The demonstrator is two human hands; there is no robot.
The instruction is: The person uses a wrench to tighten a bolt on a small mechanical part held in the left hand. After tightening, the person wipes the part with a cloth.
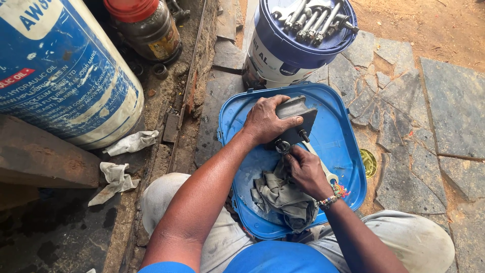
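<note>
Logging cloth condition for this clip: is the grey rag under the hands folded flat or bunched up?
Bunched up. The grey rag lies crumpled in loose folds on the blue lid, under the right hand.

The left hand (265,120) grips a dark grey rectangular metal block with studs (297,121) over a blue plastic lid (338,136). The right hand (305,169), apparently holding a grimy grey rag (283,197), touches the block's underside. A blue-and-white bucket of bolts (293,43) stands beyond.
</note>
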